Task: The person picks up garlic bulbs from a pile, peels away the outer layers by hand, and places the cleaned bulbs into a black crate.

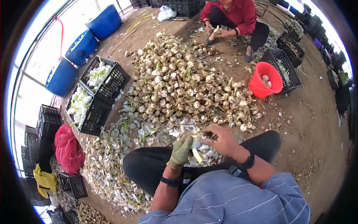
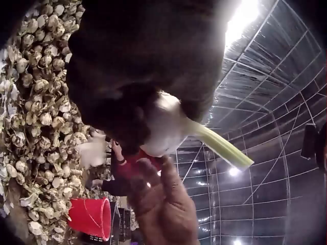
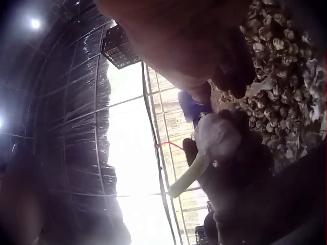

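From my end I count one bulb [image 2: 166, 127], clamped in the gloved left hand [image 1: 180, 150], with the bare right hand [image 1: 225, 142] just beside it, thumb and fingers apart. Out front there's one big pile [image 1: 179, 82], one red bucket [image 1: 256, 85], three blue tubs [image 1: 61, 78], plus two crates [image 1: 88, 118] of white bulbs on the left.

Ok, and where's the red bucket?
In the head view, the red bucket stands right of centre, between the heap of bulbs and a black crate, beyond the near person's right knee.
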The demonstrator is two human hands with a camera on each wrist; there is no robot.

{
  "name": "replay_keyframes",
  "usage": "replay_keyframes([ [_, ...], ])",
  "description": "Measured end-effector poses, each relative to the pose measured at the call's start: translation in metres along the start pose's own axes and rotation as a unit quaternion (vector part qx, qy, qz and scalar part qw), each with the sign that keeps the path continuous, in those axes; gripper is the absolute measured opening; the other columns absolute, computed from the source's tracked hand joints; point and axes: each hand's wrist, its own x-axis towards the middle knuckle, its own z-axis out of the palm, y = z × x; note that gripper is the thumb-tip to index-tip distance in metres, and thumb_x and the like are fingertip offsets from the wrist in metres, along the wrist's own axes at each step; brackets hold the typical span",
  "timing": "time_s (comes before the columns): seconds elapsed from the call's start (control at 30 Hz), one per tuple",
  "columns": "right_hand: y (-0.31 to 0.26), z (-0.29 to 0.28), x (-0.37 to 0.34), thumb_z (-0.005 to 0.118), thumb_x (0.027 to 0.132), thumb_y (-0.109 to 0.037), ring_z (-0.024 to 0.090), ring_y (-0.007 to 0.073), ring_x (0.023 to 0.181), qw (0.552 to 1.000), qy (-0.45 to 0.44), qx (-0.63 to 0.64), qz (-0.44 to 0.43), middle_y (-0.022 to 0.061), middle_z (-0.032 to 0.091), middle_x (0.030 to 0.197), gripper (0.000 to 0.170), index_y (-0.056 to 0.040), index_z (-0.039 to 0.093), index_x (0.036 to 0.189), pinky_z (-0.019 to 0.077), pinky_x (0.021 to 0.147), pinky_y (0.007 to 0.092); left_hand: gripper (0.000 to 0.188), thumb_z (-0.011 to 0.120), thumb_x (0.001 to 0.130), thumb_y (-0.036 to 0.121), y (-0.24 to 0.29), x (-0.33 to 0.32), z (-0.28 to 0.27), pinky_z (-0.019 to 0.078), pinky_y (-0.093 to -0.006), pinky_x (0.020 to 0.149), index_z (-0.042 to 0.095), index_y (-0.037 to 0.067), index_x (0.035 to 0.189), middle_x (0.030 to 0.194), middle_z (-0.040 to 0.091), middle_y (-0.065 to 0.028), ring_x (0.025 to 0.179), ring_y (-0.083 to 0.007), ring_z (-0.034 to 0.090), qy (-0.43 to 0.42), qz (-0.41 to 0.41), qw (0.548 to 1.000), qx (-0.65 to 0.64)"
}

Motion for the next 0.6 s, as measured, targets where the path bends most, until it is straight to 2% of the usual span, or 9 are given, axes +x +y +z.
replay_keyframes([
  [0.1, 0.01, 0.011, 0.002, 0.073, 0.087, -0.027, 0.064, 0.0289, 0.085, 0.991, -0.012, -0.096, -0.09, 0.0122, 0.064, 0.094, 0.031, -0.0045, 0.068, 0.107, 0.0519, 0.075, 0.0383, 0.031, 0.05, 0.103, 0.026, -0.003, 0.006, -0.001, 0.0438, -0.0276, 0.064, 0.067, 0.0, 0.106, 0.085, 0.061, 0.0013, 0.075, -0.008, 0.054, 0.026, 0.069, 0.993, 0.092],
  [0.13, 0.011, 0.012, 0.003, 0.072, 0.087, -0.022, 0.064, 0.0313, 0.085, 0.99, -0.032, -0.099, -0.096, 0.012, 0.064, 0.095, 0.024, -0.0052, 0.068, 0.104, 0.0518, 0.074, 0.0394, 0.028, 0.054, 0.1, 0.025, 0.001, 0.003, 0.0, 0.0433, -0.0292, 0.061, 0.069, 0.001, 0.102, 0.08, 0.061, -0.0009, 0.071, -0.0087, 0.053, 0.044, 0.077, 0.986, 0.139],
  [0.23, 0.01, 0.013, 0.003, 0.071, 0.087, -0.017, 0.064, 0.0304, 0.085, 0.985, -0.061, -0.124, -0.106, 0.0117, 0.063, 0.092, 0.018, -0.0043, 0.067, 0.099, 0.0512, 0.071, 0.0409, 0.029, 0.058, 0.096, 0.025, 0.008, -0.002, 0.001, 0.0454, -0.0292, 0.062, 0.07, 0.0, 0.103, 0.079, 0.064, -0.0033, 0.07, -0.0094, 0.055, 0.052, 0.044, 0.987, 0.144],
  [0.37, 0.018, 0.016, 0.004, 0.068, 0.088, -0.015, 0.063, 0.0313, 0.08, 0.974, -0.075, -0.157, -0.141, 0.0124, 0.061, 0.088, 0.014, -0.0036, 0.064, 0.096, 0.0519, 0.07, 0.0415, 0.036, 0.066, 0.09, 0.028, 0.002, -0.001, -0.006, 0.049, -0.0248, 0.067, 0.07, -0.003, 0.106, 0.084, 0.068, -0.0039, 0.077, -0.0079, 0.06, 0.058, 0.033, 0.98, 0.188],
  [0.43, 0.028, 0.018, 0.001, 0.067, 0.089, -0.015, 0.064, 0.0327, 0.078, 0.962, -0.076, -0.212, -0.156, 0.0114, 0.062, 0.087, 0.014, -0.0053, 0.064, 0.098, 0.0524, 0.07, 0.0416, 0.039, 0.07, 0.087, 0.028, 0.004, -0.003, -0.002, 0.0504, -0.0236, 0.07, 0.069, -0.004, 0.11, 0.088, 0.069, -0.0037, 0.081, -0.0078, 0.062, 0.038, 0.022, 0.98, 0.193],
  [0.47, 0.033, 0.019, 0.001, 0.06, 0.09, -0.013, 0.062, 0.0319, 0.077, 0.958, -0.088, -0.216, -0.168, 0.0137, 0.058, 0.087, 0.012, -0.0027, 0.058, 0.095, 0.0533, 0.069, 0.0409, 0.039, 0.074, 0.082, 0.024, 0.012, -0.005, 0.002, 0.0519, -0.0254, 0.071, 0.07, -0.002, 0.111, 0.09, 0.069, -0.0028, 0.081, -0.0088, 0.062, -0.006, 0.019, 0.99, 0.137],
  [0.53, 0.034, 0.021, 0.004, 0.063, 0.086, -0.016, 0.063, 0.033, 0.08, 0.96, -0.082, -0.205, -0.173, 0.0137, 0.058, 0.088, 0.017, -0.0037, 0.055, 0.094, 0.0527, 0.069, 0.0424, 0.04, 0.072, 0.081, 0.02, 0.002, -0.001, -0.005, 0.0517, -0.0262, 0.073, 0.068, -0.003, 0.114, 0.093, 0.07, -0.0025, 0.083, -0.0086, 0.062, -0.049, -0.001, 0.993, 0.108],
  [0.6, 0.027, 0.016, 0.009, 0.063, 0.088, -0.016, 0.062, 0.036, 0.078, 0.96, -0.075, -0.203, -0.177, 0.0146, 0.057, 0.084, 0.016, -0.0033, 0.054, 0.091, 0.052, 0.068, 0.0434, 0.042, 0.073, 0.081, 0.019, 0.016, -0.004, 0.003, 0.0509, -0.0257, 0.073, 0.067, -0.003, 0.116, 0.094, 0.068, -0.0019, 0.083, -0.008, 0.061, -0.05, 0.002, 0.991, 0.127],
])
